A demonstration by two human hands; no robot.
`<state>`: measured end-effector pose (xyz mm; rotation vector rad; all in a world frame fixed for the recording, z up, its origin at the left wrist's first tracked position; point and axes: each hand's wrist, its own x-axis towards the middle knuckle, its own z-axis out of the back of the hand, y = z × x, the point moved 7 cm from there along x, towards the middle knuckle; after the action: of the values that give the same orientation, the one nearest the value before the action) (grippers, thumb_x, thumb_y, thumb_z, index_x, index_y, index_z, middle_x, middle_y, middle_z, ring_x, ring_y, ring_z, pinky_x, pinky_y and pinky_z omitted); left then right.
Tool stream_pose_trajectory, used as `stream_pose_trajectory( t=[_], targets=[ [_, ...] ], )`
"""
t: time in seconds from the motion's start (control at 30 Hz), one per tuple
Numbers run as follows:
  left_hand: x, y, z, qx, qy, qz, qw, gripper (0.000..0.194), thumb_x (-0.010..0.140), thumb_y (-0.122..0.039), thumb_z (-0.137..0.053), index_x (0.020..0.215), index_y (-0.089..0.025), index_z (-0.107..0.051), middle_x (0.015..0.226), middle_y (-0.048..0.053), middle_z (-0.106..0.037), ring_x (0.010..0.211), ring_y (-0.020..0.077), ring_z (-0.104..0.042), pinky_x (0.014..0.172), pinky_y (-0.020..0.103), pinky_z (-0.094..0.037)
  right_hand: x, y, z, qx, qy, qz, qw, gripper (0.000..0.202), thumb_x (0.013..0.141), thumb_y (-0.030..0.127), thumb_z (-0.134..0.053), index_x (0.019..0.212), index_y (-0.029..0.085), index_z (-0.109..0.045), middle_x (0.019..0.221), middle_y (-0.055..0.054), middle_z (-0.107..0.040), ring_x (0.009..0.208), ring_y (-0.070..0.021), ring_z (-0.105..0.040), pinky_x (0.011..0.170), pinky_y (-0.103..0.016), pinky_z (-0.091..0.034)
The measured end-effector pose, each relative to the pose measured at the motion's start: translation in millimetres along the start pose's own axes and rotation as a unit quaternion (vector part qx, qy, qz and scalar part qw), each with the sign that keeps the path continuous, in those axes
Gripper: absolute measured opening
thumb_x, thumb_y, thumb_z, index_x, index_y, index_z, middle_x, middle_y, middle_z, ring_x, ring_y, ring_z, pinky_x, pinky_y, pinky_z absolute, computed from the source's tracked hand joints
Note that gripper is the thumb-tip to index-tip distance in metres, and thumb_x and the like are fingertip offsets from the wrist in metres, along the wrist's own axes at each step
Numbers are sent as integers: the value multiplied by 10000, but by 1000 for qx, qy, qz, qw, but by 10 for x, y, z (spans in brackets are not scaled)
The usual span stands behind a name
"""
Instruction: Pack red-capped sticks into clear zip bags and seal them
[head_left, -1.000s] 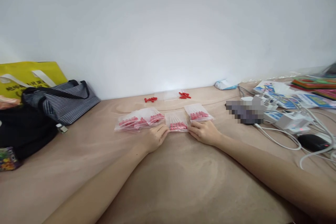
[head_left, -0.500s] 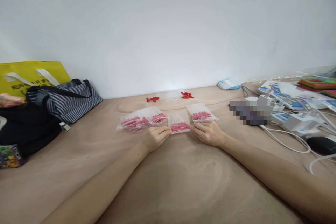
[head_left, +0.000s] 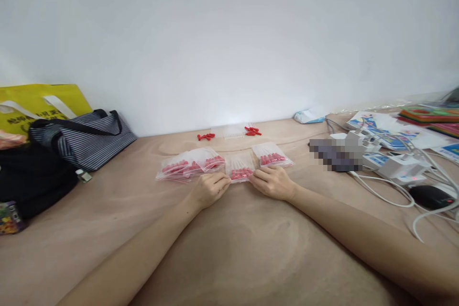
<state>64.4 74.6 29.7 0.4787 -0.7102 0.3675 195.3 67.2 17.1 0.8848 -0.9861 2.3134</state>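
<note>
A small clear zip bag (head_left: pixel 241 168) with red-tipped pieces inside lies on the tan table (head_left: pixel 229 248) in front of me. My left hand (head_left: pixel 208 190) pinches its near left corner and my right hand (head_left: pixel 271 182) pinches its near right edge. To the left lies a pile of filled bags (head_left: pixel 190 163). One more filled bag (head_left: pixel 271 154) rests just beyond my right hand. Farther back, loose red caps (head_left: pixel 205 136) and a second cluster of red caps (head_left: pixel 253 130) flank a row of clear tubes (head_left: pixel 234 131).
A striped bag (head_left: pixel 84 138), a yellow bag (head_left: pixel 39 103) and a black bag (head_left: pixel 32 177) stand at the left. Power strips, chargers and white cables (head_left: pixel 394 167) crowd the right, with a black mouse (head_left: pixel 428 196) and coloured packets (head_left: pixel 426 117). A white wall rises behind.
My two hands have drawn closer together on the middle bag, the right hand sliding left along its near edge. The view shifted slightly.
</note>
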Motion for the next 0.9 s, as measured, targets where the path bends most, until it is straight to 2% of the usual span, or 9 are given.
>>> stream_pose_trajectory(
  t=[0.13, 0.27, 0.43, 0.6, 0.73, 0.9],
  targets=[
    [6, 2, -7, -4, 12, 3, 1000, 173, 839, -135, -465, 720, -131, -591, 681, 28, -656, 567, 113, -615, 516, 200, -486, 135, 119, -109, 10, -4, 7, 1000, 167, 839, 170, -458, 733, 160, -586, 639, -3, -557, 604, -101, -438, 510, -261, -235],
    [-8, 12, -2, -6, -4, 1, 1000, 170, 845, -139, -464, 741, -133, -598, 696, 31, -665, 587, 117, -628, 531, 202, -499, 219, 172, -191, 26, -8, 7, 1000, 186, 845, 173, -448, 705, 161, -571, 638, -6, -552, 622, -105, -437, 513, -260, -243],
    [-8, -8, 22, 2, -33, -17, 999, 121, 839, -142, -493, 815, -136, -612, 781, 41, -691, 662, 134, -653, 584, 222, -527, 269, 180, -194, 46, -28, 2, 999, 218, 838, 151, -448, 644, 156, -547, 608, -4, -531, 622, -105, -429, 515, -249, -261],
    [31, -50, 39, 19, -26, -32, 999, 143, 843, -112, -471, 831, -135, -611, 796, 33, -697, 669, 141, -657, 580, 239, -531, 301, 198, -189, 49, -27, 10, 998, 237, 847, 142, -422, 645, 156, -544, 609, -6, -531, 620, -104, -425, 506, -251, -254],
    [11, -4, 28, 15, -18, -2, 1000, 146, 845, -125, -468, 830, -142, -613, 778, 31, -692, 668, 141, -654, 597, 243, -532, 276, 167, -199, 44, -12, -1, 999, 205, 850, 176, -443, 684, 156, -561, 632, -9, -541, 634, -109, -424, 506, -258, -237],
    [-61, 92, -2, -22, -18, 39, 999, 156, 861, -136, -456, 832, -135, -609, 759, 37, -678, 698, 125, -645, 628, 214, -533, 209, 103, -166, 41, -24, -16, 999, 162, 832, 163, -476, 706, 155, -577, 624, -4, -544, 637, -115, -416, 516, -257, -228]
  ],
)
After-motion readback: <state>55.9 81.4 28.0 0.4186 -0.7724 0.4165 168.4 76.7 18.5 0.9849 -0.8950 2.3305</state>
